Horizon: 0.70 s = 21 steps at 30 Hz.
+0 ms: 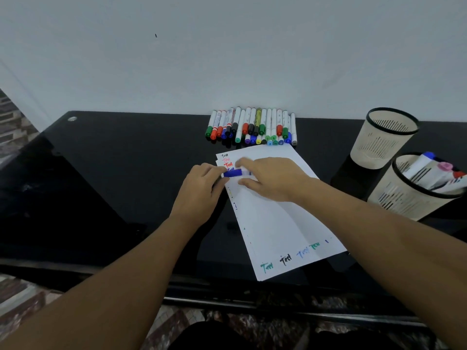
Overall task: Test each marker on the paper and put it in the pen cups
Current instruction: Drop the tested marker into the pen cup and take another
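Both hands meet over the top left corner of the paper (275, 218), which lies askew on the black table (101, 173). The left hand (199, 195) pinches a blue cap (233, 173) between thumb and fingers, and the right hand (271, 178) curls round the marker (246, 172), whose white barrel is mostly hidden under its fingers. Cap and barrel lie in one line and touch or nearly touch; whether the cap is seated cannot be told through the blur. Just under them the paper carries small "Test" marks in black, red and blue, and more marks in green, black and light blue run along its near edge. A row of capped markers (252, 127) lies side by side against the wall (227, 46), just beyond the paper. At the right stand two pale mesh cups: the far cup (384, 137) shows nothing inside, and the near cup (414, 190) holds several markers leaning together.
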{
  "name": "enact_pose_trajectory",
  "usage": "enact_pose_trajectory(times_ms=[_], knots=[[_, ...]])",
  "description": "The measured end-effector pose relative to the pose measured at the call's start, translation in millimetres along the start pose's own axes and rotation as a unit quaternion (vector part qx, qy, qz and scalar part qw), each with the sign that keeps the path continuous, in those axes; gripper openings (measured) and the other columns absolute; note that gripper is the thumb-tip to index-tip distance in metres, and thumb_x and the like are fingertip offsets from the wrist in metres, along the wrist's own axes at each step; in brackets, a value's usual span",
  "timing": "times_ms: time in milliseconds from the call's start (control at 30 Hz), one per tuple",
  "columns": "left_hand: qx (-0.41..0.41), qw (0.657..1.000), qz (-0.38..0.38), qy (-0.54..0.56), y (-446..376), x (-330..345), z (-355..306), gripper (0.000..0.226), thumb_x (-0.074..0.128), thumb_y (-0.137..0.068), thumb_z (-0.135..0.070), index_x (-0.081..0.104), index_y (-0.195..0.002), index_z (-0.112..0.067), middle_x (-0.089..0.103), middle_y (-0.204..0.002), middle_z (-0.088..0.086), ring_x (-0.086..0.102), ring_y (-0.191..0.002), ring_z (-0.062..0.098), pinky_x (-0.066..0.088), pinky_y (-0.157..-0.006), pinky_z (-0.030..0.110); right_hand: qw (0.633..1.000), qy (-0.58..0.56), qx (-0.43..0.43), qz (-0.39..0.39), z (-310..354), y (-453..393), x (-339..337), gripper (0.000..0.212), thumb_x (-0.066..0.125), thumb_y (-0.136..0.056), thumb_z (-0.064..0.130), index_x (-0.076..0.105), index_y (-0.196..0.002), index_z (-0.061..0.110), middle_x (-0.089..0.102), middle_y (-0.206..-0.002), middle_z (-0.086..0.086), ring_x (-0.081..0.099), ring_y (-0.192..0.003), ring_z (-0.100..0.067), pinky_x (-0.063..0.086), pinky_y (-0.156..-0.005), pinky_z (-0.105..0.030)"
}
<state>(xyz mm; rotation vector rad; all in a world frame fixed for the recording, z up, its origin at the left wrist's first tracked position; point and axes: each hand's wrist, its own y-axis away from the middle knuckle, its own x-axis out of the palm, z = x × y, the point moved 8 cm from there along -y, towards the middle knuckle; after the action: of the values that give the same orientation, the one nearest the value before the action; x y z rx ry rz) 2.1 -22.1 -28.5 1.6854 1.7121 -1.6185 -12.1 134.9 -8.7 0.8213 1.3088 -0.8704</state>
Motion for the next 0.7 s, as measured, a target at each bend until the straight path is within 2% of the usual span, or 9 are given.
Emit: enact_pose_trajectory(times_ms=[100,167,267,333,367,433,533,633,700], knots=[[-0.093,0.995,-0.001,-0.016,0,-2,17,0.023,0.060,-0.100,-0.031,0.066,-0.118,-0.017,0.060,-0.113,0.000,0.050,-0.104,0.017,0.048,-0.087,0.037,0.988,-0.144,0.051,0.015,-12,2,-1,0.038,0.043,-0.104,0.014,0.030,-0.137,0.026,0.055,-0.087,-0.003,0.052,-0.067,-0.020,0.042,-0.060,-0.035],[-0.129,0.991,0.008,-0.033,2,0,24,0.020,0.063,-0.097,-0.033,0.068,-0.110,-0.019,0.055,-0.111,-0.001,0.046,-0.105,0.018,0.047,-0.089,0.039,0.983,-0.171,0.063,0.009,-16,0,-5,0.037,0.037,-0.102,0.002,0.042,-0.130,0.025,0.060,-0.098,-0.010,0.058,-0.080,-0.026,0.047,-0.069,-0.039],[-0.163,0.986,0.017,-0.028,3,2,26,0.023,0.065,-0.094,-0.035,0.065,-0.112,-0.020,0.051,-0.115,-0.001,0.042,-0.108,0.018,0.049,-0.092,0.041,0.965,-0.245,0.089,-0.022,-18,0,-13,0.036,0.034,-0.109,0.011,0.065,-0.124,0.020,0.062,-0.130,-0.001,0.060,-0.120,-0.020,0.048,-0.099,-0.033],[-0.171,0.985,0.026,-0.018,2,3,26,0.038,0.064,-0.095,-0.034,0.058,-0.130,-0.021,0.048,-0.125,0.001,0.041,-0.117,0.020,0.048,-0.097,0.042,0.948,-0.301,0.103,-0.024,-18,-1,-14,0.038,0.035,-0.110,0.017,0.064,-0.133,0.022,0.057,-0.142,0.002,0.054,-0.130,-0.015,0.043,-0.107,-0.030],[-0.160,0.986,0.034,-0.015,1,4,25,0.045,0.062,-0.096,-0.032,0.053,-0.139,-0.022,0.048,-0.129,0.001,0.041,-0.120,0.021,0.047,-0.099,0.041,0.948,-0.301,0.103,-0.012,-17,-2,-12,0.039,0.036,-0.109,0.016,0.060,-0.139,0.023,0.055,-0.146,0.002,0.052,-0.132,-0.015,0.043,-0.105,-0.029],[-0.118,0.992,0.050,-0.017,-1,8,20,0.049,0.059,-0.099,-0.028,0.048,-0.147,-0.027,0.050,-0.133,0.001,0.043,-0.122,0.021,0.044,-0.100,0.040,0.964,-0.251,0.088,0.023,-13,-4,-7,0.053,0.043,-0.101,0.001,0.049,-0.149,0.024,0.053,-0.147,-0.003,0.051,-0.129,-0.019,0.046,-0.096,-0.028],[-0.082,0.994,0.067,-0.040,-3,14,19,0.041,0.053,-0.103,-0.025,0.055,-0.144,-0.032,0.054,-0.133,0.000,0.045,-0.122,0.023,0.039,-0.102,0.042,0.980,-0.176,0.074,0.052,-12,-4,0,0.071,0.054,-0.090,-0.012,0.043,-0.148,0.028,0.054,-0.133,-0.004,0.054,-0.115,-0.022,0.052,-0.094,-0.036],[-0.097,0.992,0.068,-0.033,-4,14,21,0.036,0.051,-0.105,-0.029,0.058,-0.140,-0.030,0.056,-0.129,-0.002,0.044,-0.122,0.021,0.037,-0.102,0.040,0.985,-0.159,0.067,0.023,-16,-3,-1,0.047,0.056,-0.096,-0.001,0.048,-0.133,0.027,0.056,-0.116,-0.001,0.055,-0.099,-0.021,0.051,-0.088,-0.040],[-0.110,0.991,0.065,-0.026,-4,13,23,0.034,0.049,-0.105,-0.028,0.059,-0.137,-0.025,0.057,-0.129,-0.001,0.046,-0.120,0.020,0.038,-0.101,0.037,0.988,-0.146,0.056,-0.007,-15,-2,-5,0.023,0.053,-0.104,0.017,0.048,-0.125,0.027,0.058,-0.103,0.002,0.056,-0.090,-0.021,0.050,-0.079,-0.040]])
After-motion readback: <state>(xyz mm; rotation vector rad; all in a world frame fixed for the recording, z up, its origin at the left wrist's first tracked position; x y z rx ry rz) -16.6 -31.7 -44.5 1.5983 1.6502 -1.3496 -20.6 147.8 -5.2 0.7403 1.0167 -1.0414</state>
